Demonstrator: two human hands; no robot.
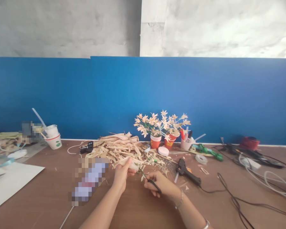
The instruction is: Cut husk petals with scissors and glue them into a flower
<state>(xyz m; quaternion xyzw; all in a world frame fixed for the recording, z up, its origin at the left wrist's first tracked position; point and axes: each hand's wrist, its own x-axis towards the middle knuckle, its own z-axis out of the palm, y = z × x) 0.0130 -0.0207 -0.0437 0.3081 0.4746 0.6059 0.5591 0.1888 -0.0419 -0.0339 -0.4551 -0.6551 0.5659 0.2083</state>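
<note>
While the left hand [121,174] had fingers clamped on pale husk [132,164] at lower centre, the right hand [162,184] gripped scissors [153,183] right beside it; probably trimming, so the next snip likely needed steady fingers.

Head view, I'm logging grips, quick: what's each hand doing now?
Left hand: closed, holding pale husk.
Right hand: closed around black-handled scissors.
</note>
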